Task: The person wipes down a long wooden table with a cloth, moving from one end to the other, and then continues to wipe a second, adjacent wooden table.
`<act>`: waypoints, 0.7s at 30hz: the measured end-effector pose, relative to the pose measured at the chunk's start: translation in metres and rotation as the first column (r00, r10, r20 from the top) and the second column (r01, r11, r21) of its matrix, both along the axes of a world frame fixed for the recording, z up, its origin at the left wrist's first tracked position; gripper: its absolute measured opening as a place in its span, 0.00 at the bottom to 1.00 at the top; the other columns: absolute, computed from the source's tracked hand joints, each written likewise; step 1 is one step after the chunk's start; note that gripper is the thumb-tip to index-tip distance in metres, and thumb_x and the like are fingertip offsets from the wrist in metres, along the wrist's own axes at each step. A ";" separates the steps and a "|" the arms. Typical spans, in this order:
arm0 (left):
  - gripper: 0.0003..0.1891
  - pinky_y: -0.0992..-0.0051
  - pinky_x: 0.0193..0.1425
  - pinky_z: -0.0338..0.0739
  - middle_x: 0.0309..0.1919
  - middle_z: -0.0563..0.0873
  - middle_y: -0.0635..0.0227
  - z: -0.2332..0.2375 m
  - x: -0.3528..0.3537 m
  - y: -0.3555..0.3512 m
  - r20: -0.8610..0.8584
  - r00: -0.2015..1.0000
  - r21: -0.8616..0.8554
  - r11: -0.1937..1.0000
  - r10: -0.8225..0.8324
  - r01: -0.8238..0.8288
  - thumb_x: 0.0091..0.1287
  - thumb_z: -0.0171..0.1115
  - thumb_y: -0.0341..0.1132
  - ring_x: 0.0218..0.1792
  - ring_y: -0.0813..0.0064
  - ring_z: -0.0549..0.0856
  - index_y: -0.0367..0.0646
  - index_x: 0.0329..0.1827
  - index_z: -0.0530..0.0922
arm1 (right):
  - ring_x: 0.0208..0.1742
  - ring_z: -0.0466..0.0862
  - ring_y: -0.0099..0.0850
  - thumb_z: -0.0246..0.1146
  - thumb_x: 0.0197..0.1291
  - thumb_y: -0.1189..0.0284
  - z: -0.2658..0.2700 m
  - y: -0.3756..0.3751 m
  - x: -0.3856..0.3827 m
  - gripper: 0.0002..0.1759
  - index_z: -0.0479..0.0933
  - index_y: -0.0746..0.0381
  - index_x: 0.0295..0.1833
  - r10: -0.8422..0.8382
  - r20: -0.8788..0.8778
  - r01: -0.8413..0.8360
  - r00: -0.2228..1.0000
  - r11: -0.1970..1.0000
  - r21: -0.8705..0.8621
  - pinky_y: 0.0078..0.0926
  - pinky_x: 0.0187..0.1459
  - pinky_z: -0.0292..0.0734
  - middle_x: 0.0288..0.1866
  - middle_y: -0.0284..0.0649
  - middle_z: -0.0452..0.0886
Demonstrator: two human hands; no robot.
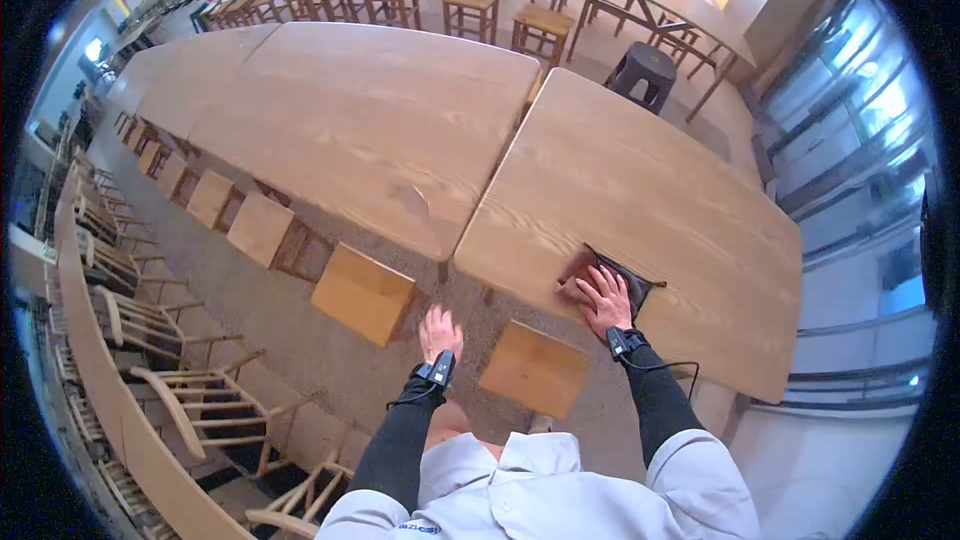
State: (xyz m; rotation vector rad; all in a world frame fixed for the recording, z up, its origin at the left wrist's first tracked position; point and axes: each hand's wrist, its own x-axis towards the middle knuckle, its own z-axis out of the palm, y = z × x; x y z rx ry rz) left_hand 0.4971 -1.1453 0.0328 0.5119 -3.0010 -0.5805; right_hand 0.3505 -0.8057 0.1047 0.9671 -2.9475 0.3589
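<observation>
My right hand (607, 302) lies flat with its fingers spread on a dark brown and black cloth (638, 290). The cloth rests near the front edge of the right wooden table (690, 230), its corners sticking out around the hand. My left hand (440, 333) hangs in the air off the table edge, between two wooden stools, and holds nothing. Its fingers are loosely apart and slightly blurred. Both wrists carry a small black device (437, 372) over dark sleeves.
A second wooden table (370, 120) adjoins on the left, with a narrow gap between. Wooden stools (362, 292) line its near side; another stool (535, 368) stands before me. Wooden chairs (215, 410) are at left, a dark plastic stool (645, 75) behind, windows (870, 140) at right.
</observation>
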 end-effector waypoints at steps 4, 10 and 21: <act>0.20 0.53 0.70 0.64 0.66 0.72 0.56 0.000 -0.008 -0.050 0.096 0.995 0.056 0.998 -0.013 0.008 0.63 0.61 0.41 0.70 0.56 0.67 0.40 0.55 0.76 | 0.77 0.58 0.39 0.65 0.56 0.57 -0.024 -0.011 0.003 0.34 0.68 0.41 0.71 -0.318 -0.104 0.325 0.942 0.944 0.061 0.53 0.74 0.51 0.77 0.35 0.61; 0.22 0.56 0.71 0.63 0.67 0.71 0.54 0.024 -0.011 -0.106 0.074 0.997 0.064 0.998 -0.025 0.020 0.65 0.60 0.41 0.70 0.54 0.66 0.38 0.59 0.75 | 0.77 0.58 0.39 0.65 0.57 0.57 -0.030 -0.020 -0.002 0.34 0.67 0.41 0.71 -0.530 -0.164 0.543 0.832 0.839 0.042 0.56 0.72 0.55 0.77 0.32 0.61; 0.21 0.56 0.73 0.60 0.67 0.71 0.55 0.028 -0.004 -0.132 0.002 0.990 0.072 0.988 -0.140 0.140 0.66 0.61 0.40 0.71 0.57 0.65 0.39 0.58 0.76 | 0.77 0.56 0.45 0.61 0.61 0.50 -0.040 -0.056 0.010 0.32 0.68 0.42 0.71 -0.701 -0.162 0.717 0.695 0.692 0.083 0.61 0.72 0.50 0.78 0.37 0.58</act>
